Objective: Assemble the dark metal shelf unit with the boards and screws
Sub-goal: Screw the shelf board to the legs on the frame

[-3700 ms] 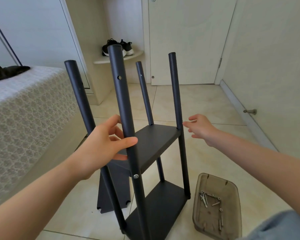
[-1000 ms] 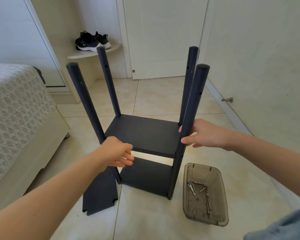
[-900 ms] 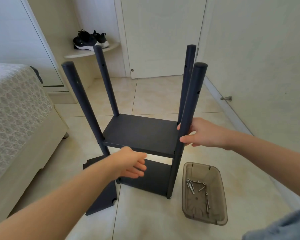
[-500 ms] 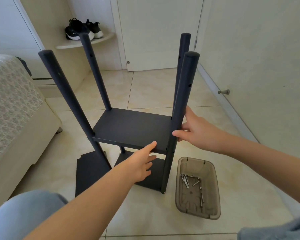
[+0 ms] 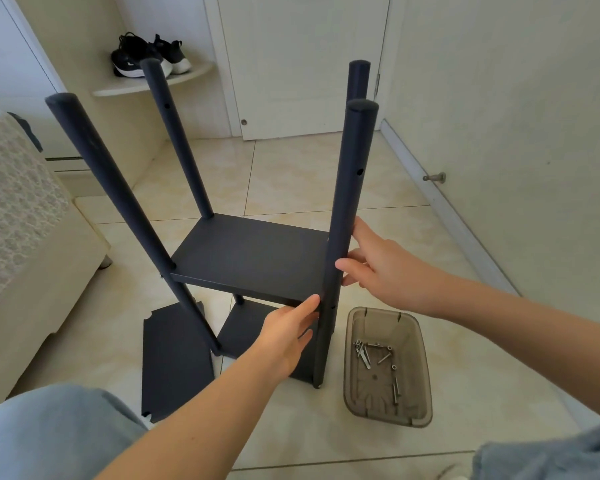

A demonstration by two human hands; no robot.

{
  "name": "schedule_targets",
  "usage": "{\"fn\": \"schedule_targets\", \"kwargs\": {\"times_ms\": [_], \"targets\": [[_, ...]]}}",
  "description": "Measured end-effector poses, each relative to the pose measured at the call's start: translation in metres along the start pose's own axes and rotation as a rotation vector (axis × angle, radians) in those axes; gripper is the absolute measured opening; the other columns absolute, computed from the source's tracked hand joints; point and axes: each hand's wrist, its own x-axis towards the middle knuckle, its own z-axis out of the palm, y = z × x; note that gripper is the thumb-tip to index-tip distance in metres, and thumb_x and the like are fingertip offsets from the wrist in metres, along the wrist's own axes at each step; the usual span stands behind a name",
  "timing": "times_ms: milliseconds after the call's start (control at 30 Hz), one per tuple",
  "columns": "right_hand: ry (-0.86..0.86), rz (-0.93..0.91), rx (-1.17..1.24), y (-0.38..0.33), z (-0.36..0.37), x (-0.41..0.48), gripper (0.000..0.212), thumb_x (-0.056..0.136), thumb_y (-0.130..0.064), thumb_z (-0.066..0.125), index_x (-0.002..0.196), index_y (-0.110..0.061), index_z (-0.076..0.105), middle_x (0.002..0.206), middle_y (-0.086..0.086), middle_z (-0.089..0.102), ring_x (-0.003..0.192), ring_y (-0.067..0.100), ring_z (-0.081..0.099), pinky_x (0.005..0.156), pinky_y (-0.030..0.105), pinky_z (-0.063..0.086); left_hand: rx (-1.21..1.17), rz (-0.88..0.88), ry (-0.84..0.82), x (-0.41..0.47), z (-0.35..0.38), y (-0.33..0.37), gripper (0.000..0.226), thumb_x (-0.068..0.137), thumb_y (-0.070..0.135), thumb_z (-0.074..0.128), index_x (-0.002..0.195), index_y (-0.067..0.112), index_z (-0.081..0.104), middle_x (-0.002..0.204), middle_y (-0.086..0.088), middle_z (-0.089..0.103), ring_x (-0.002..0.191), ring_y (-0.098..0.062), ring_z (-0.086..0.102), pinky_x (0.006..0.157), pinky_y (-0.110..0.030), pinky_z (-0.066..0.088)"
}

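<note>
The dark shelf unit stands upright on the tiled floor, four poles pointing up. Its upper board (image 5: 253,254) and lower board (image 5: 246,327) are fixed between the poles. My left hand (image 5: 284,337) reaches in from below with straight fingers, its fingertips touching the upper board's front right corner beside the near right pole (image 5: 347,216). My right hand (image 5: 378,268) rests against that pole from the right, thumb and fingers extended along it. A loose dark board (image 5: 175,362) lies flat on the floor at the left. Screws (image 5: 371,355) lie in a brown tray (image 5: 420,368).
A bed with a patterned cover (image 5: 11,202) fills the left side. A white door (image 5: 302,64) and a wall with a doorstop (image 5: 435,177) lie behind and to the right. Black shoes (image 5: 146,55) sit on a corner shelf. My knees show at the bottom edge.
My left hand has slid right to the board's front corner by the near right pole. My right hand's grip on that pole has loosened into a touch.
</note>
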Motion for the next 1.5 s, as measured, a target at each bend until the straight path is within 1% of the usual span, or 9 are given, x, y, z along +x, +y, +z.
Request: {"fn": "schedule_targets", "kwargs": {"times_ms": [167,333,500,767,900,1000,1100,1300,1500], "targets": [[0.004,0.015,-0.018,0.002,0.000,-0.002,0.048,0.104,-0.029,0.043,0.145,-0.036,0.018,0.113,0.006,0.067,0.092,0.014,0.069,0.082,0.027,0.057,-0.036,0.069,-0.055,0.002,0.003,0.003,0.032,0.093,0.030,0.069,0.115,0.006,0.068,0.107,-0.004,0.077,0.109,-0.016,0.068,0.108,-0.035,0.040],[0.017,0.015,-0.006,0.000,0.003,-0.003,0.048,0.104,-0.029,0.042,0.146,-0.034,0.018,0.110,0.011,0.067,0.091,0.021,0.069,0.084,0.036,0.059,-0.048,0.058,-0.050,0.000,0.004,-0.001,0.027,0.094,0.027,0.068,0.113,0.008,0.067,0.100,-0.002,0.078,0.104,-0.018,0.072,0.097,-0.034,0.048],[0.018,0.015,0.005,-0.001,0.003,-0.003,0.042,0.104,-0.030,0.043,0.142,-0.032,0.023,0.107,0.015,0.068,0.091,0.025,0.069,0.084,0.042,0.058,-0.039,0.052,-0.034,-0.002,0.004,-0.001,0.026,0.095,0.028,0.067,0.114,0.010,0.064,0.105,-0.003,0.077,0.108,-0.018,0.069,0.105,-0.040,0.047],[0.020,0.040,0.011,0.002,0.003,0.000,0.042,0.103,-0.031,0.045,0.143,-0.026,0.031,0.115,0.003,0.067,0.094,0.011,0.068,0.077,0.017,0.050,-0.064,0.051,-0.067,-0.005,0.004,-0.003,0.028,0.097,0.020,0.065,0.123,0.012,0.059,0.122,-0.004,0.066,0.119,-0.019,0.060,0.111,-0.044,0.043],[0.025,0.051,0.058,0.001,0.002,0.001,0.046,0.102,-0.032,0.048,0.145,-0.028,0.032,0.116,0.000,0.068,0.093,0.009,0.069,0.073,0.013,0.047,0.089,0.103,-0.060,-0.004,0.000,-0.007,0.028,0.090,0.001,0.069,0.112,0.015,0.061,0.114,-0.003,0.068,0.110,-0.020,0.064,0.099,-0.038,0.051],[0.013,0.045,0.075,0.000,0.002,0.002,0.046,0.101,-0.034,0.051,0.143,-0.030,0.035,0.113,-0.005,0.069,0.088,0.006,0.070,0.071,0.010,0.046,0.188,0.179,0.024,0.000,0.001,-0.015,0.030,0.086,0.008,0.077,0.105,0.025,0.062,0.103,0.008,0.072,0.100,-0.013,0.068,0.094,-0.034,0.052],[-0.002,0.031,0.071,-0.001,0.002,0.003,0.043,0.100,-0.034,0.052,0.141,-0.031,0.037,0.115,-0.006,0.067,0.087,0.005,0.070,0.067,0.009,0.047,0.202,0.259,0.125,0.002,0.004,-0.021,0.032,0.077,0.019,0.086,0.098,0.030,0.064,0.086,0.017,0.074,0.089,-0.008,0.070,0.073,-0.020,0.053],[-0.035,0.040,0.080,-0.001,-0.002,0.003,0.043,0.099,-0.035,0.053,0.139,-0.022,0.043,0.120,0.000,0.067,0.093,0.011,0.070,0.091,0.030,0.055,0.214,0.297,0.162,0.002,0.007,-0.023,0.034,0.072,0.024,0.089,0.095,0.032,0.065,0.079,0.029,0.071,0.072,0.006,0.069,0.046,-0.006,0.042],[-0.045,0.021,0.125,0.006,-0.004,-0.002,0.028,0.095,-0.033,0.061,0.120,-0.021,0.057,0.109,-0.009,0.069,0.093,0.005,0.069,0.083,0.018,0.054,0.204,0.279,0.161,0.002,0.005,-0.022,0.035,0.070,0.025,0.090,0.093,0.032,0.065,0.077,0.025,0.072,0.079,-0.001,0.070,0.050,-0.006,0.043]]}}
